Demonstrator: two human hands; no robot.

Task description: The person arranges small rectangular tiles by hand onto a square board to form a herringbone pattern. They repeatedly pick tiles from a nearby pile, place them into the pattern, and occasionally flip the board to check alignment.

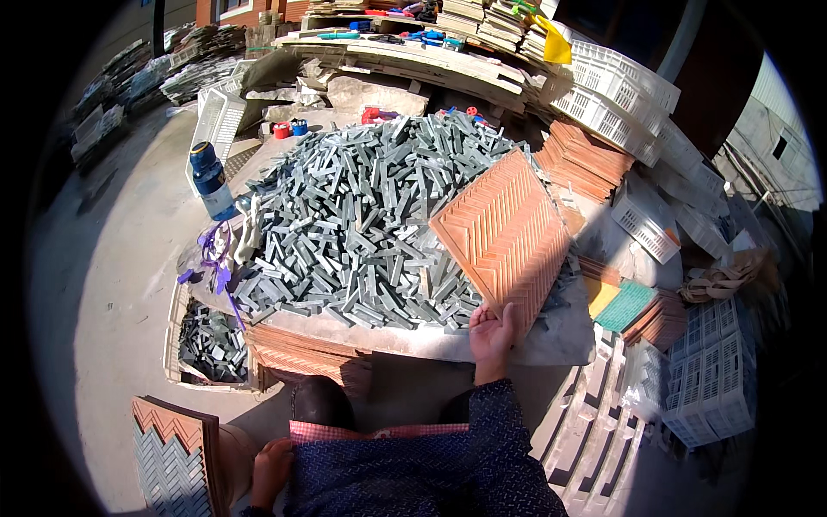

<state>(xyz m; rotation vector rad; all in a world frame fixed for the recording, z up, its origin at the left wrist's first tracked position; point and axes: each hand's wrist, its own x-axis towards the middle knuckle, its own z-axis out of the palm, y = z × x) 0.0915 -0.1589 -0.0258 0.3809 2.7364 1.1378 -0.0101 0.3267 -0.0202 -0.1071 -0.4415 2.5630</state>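
My right hand grips the lower corner of an orange-brown panel with herringbone grooves. The panel is tilted above the right side of a large heap of small grey stone strips on a pale slab table. No strips lie in its grooves. Low at the left, my left hand is beside my dark patterned clothing, its fingers curled together against the edge; whatever is within them is hidden. Left of that hand, a stack of similar panels carries grey strips set in herringbone on top.
A white crate of dark strips and more brown panels sit by the table's near left edge. A blue bottle and pale gloves are at its left. Grooved panels, white crates and a slatted pallet stand right.
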